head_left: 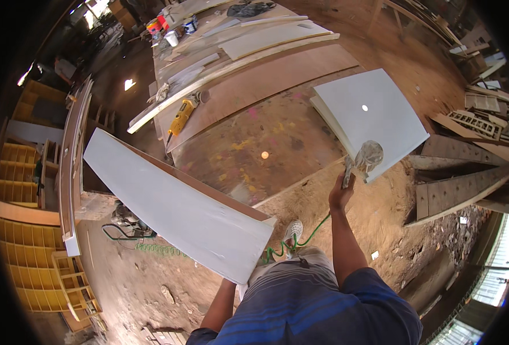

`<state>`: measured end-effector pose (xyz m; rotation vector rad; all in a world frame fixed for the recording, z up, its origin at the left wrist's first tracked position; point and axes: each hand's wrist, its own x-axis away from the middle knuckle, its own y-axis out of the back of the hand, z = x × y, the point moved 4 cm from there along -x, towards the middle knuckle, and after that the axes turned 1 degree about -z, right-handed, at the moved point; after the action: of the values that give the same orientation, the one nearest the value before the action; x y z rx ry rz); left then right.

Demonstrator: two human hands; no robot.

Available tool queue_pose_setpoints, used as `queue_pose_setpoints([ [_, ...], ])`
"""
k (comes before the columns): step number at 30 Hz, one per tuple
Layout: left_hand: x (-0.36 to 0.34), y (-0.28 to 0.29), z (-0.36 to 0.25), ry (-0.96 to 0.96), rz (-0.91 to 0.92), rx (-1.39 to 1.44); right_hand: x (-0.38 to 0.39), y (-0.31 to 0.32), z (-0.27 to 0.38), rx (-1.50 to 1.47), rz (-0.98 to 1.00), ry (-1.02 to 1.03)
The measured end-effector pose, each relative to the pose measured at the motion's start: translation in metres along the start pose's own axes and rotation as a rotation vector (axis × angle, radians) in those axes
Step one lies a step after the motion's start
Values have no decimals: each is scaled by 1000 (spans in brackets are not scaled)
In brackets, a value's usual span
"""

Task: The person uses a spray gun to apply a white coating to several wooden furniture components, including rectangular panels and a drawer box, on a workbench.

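Nearest, just left of the middle of the frame, one long white board (180, 201) slants down to the person's legs, smooth-faced, tapering, its long lower edge gently bowed. The left forearm (217, 307) runs up to its lower corner; the left hand is hidden there, so I can't tell its grip.

Right of centre, the right hand (340, 192) is clamped on the handle of one spray gun (349, 171), grimy grey, its single round cup (371, 153) smeared and standing just above the fist. One green coiled hose (309, 240) trails below.

Beyond the gun, upper right, lies one broad white panel (375, 109), another edge showing under it. Farther, upper left of centre, one yellow grinder (181, 118) rests on the paint-spotted table (300, 155).
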<state>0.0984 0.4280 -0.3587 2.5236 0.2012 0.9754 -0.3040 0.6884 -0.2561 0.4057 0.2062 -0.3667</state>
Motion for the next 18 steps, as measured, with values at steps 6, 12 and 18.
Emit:
queue_pose_setpoints([
  [6, 6, -9, -13, 56, -25, 12, -27, -39, 3, -67, 44, 6],
  [12, 15, -21, -20, 108, -41, 37, -51, -80, 9, -45, 176, 19],
  [18, 16, -27, -26, 137, -47, 52, -75, -117, 21, -156, 116, 194],
])
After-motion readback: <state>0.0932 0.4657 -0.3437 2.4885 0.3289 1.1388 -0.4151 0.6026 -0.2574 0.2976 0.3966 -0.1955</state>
